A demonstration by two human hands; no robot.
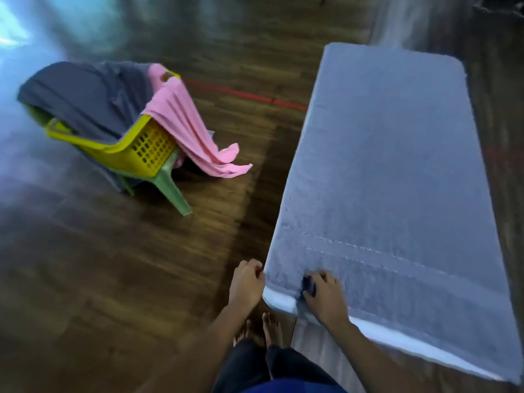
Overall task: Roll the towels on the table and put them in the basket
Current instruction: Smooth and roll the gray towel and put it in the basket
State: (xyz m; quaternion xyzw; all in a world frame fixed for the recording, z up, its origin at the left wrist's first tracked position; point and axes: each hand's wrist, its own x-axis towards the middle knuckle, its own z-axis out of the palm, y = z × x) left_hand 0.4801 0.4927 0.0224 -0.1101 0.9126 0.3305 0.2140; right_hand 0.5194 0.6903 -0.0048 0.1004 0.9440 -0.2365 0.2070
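From the head view, everything is smeared by motion blur. A grey towel (pixel 397 165) lies spread flat over the desk (pixel 382 334) and hides nearly all of it; only a white strip of the near edge shows. The towel's near right corner is cut off by the frame edge.

The left grip (pixel 246 282) is at the towel's near left corner, its fingers curled and pinching the hem. The right grip (pixel 323 296) is just beside it on the near edge, its fingers curled into a dark bunched fold of the same towel.

Well apart to the left, on the wooden floor (pixel 113 279), a yellow basket (pixel 141 146) sits on a green stool (pixel 173 191), which it mostly hides. A dark towel (pixel 85 95) and a pink towel (pixel 181 117) hang over the basket's rim and hide its inside. Bare feet (pixel 269 327) show below.
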